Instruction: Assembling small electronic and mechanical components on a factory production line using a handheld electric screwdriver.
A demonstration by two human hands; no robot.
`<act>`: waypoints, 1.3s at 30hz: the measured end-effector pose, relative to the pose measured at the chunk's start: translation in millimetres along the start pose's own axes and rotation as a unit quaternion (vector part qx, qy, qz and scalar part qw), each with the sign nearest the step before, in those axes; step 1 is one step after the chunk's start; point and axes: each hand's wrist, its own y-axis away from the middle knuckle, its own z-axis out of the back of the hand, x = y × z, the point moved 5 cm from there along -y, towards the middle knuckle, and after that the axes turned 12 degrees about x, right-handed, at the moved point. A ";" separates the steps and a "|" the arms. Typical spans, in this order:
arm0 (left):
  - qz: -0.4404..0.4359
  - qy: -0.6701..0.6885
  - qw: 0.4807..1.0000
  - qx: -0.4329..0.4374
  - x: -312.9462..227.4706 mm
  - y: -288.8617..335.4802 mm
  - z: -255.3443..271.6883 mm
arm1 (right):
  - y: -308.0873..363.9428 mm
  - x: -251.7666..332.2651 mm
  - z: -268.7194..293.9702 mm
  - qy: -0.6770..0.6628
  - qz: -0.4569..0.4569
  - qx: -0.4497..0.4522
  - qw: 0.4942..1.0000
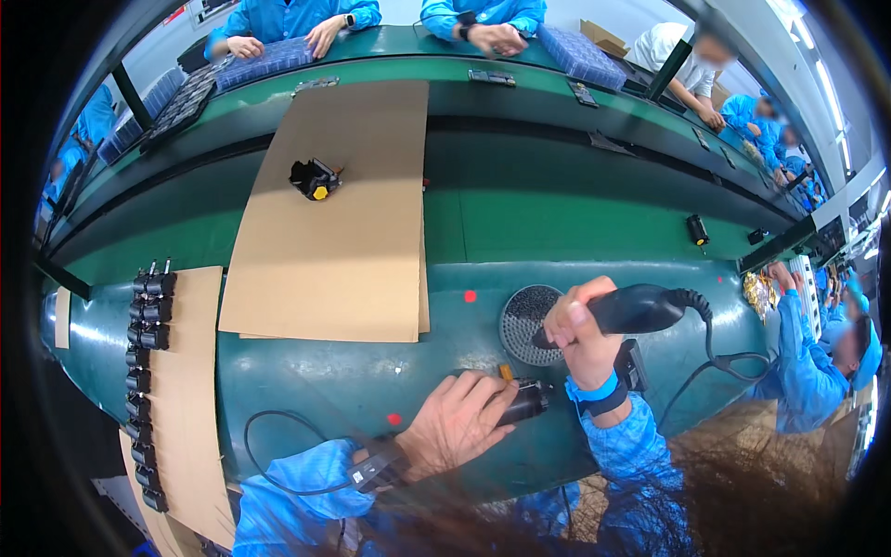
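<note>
My right hand (587, 336) is wrapped round a black electric screwdriver (640, 309) with a coiled cord at its rear end. Its tip points left, over a round dish (507, 343) filled with small dark pieces, too small to tell apart. Below the dish, my left hand (455, 422) lies over a black cylindrical part (527, 401) and holds it against the green mat, fingers curved round its left side. A small yellow-orange piece (506, 372) shows at the part's upper edge. My palm hides the rest of it.
A row of several black parts (139, 382) lines the left cardboard strip. On a larger cardboard sheet (325, 251) sits a black assembly with a yellow piece (316, 180). Another black part (696, 229) lies far right on the green belt. Co-workers in blue stand across the line and at right.
</note>
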 end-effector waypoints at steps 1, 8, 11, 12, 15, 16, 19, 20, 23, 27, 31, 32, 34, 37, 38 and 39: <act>0.004 -0.001 1.000 -0.003 -0.7 1.3 0.6 | -0.4 3.8 -1.0 -0.018 0.026 0.004 0.999; 0.016 0.018 1.000 -0.014 4.1 1.8 2.9 | 11.7 45.6 -7.2 -0.060 0.081 0.043 0.994; 0.018 0.026 0.999 -0.017 5.4 1.1 4.1 | 22.9 48.4 -19.1 -0.099 0.082 0.088 0.988; 0.017 0.024 0.999 -0.020 5.3 0.8 5.0 | 25.8 47.9 -20.8 -0.098 0.080 0.088 0.988; 0.017 0.022 0.999 -0.023 6.3 1.8 3.8 | 32.2 42.3 -27.2 -0.093 0.062 0.091 0.990; 0.018 0.023 0.999 -0.024 6.5 1.8 3.5 | 34.0 41.2 -26.9 -0.093 0.060 0.092 0.990; 0.017 0.031 0.999 -0.025 6.5 1.7 3.6 | 36.8 37.2 -25.2 -0.082 0.057 0.094 0.991; 0.015 0.031 0.999 -0.026 6.4 1.6 3.9 | 37.0 36.7 -25.5 -0.057 0.055 0.104 0.991; 0.014 0.032 0.999 -0.025 5.9 1.6 5.6 | 37.9 34.2 -26.5 -0.032 0.051 0.114 0.992; 0.015 0.033 0.999 -0.022 5.7 2.1 6.1 | 40.5 28.7 -23.7 -0.079 0.048 0.108 0.990; 0.016 0.033 0.999 -0.021 5.5 2.0 6.4 | 37.6 31.6 -28.5 -0.029 0.038 0.128 0.991; 0.017 0.034 0.999 -0.021 5.5 1.7 6.4 | 37.5 31.2 -29.4 -0.022 0.039 0.127 0.991; 0.018 0.035 0.999 -0.021 5.4 1.4 6.6 | 37.3 30.7 -31.0 -0.014 0.040 0.126 0.991; 0.019 0.031 0.999 -0.023 4.8 1.2 7.3 | 35.2 28.4 -33.3 -0.001 0.011 0.120 0.993; 0.020 0.033 0.999 -0.023 4.9 1.0 7.4 | 34.4 28.5 -34.2 0.005 0.007 0.118 0.993; 0.021 0.036 0.999 -0.024 5.0 0.9 7.7 | 33.7 28.4 -35.2 0.011 0.004 0.117 0.993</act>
